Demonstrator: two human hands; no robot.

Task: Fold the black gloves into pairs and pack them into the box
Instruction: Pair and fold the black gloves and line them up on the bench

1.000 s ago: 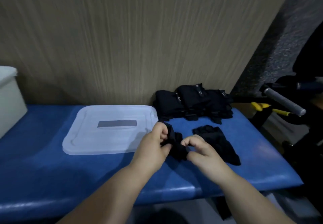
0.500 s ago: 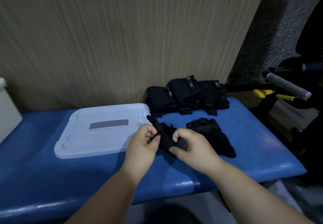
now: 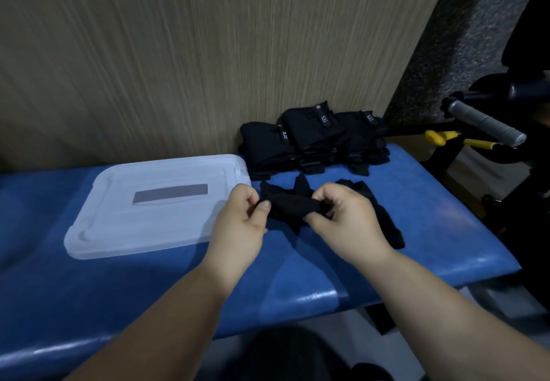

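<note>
A black glove [image 3: 290, 203] is stretched between both hands just above the blue bench [image 3: 431, 232]. My left hand [image 3: 238, 226] pinches its left end with thumb and fingers. My right hand [image 3: 346, 220] pinches its right end. A second black glove [image 3: 384, 220] lies flat on the bench, partly hidden behind my right hand. A pile of several folded black gloves [image 3: 312, 139] sits against the wall behind them.
A white plastic lid [image 3: 143, 229] with a grey label lies on the bench left of my hands. The wood-grain wall [image 3: 208, 53] runs behind the bench. Right of the bench edge stand a grey-gripped bar [image 3: 485, 123] and yellow-handled parts [image 3: 440, 137].
Both hands have drawn apart and stretched the glove out sideways; one second ago it was bunched between them. The white box at the far left has left the view.
</note>
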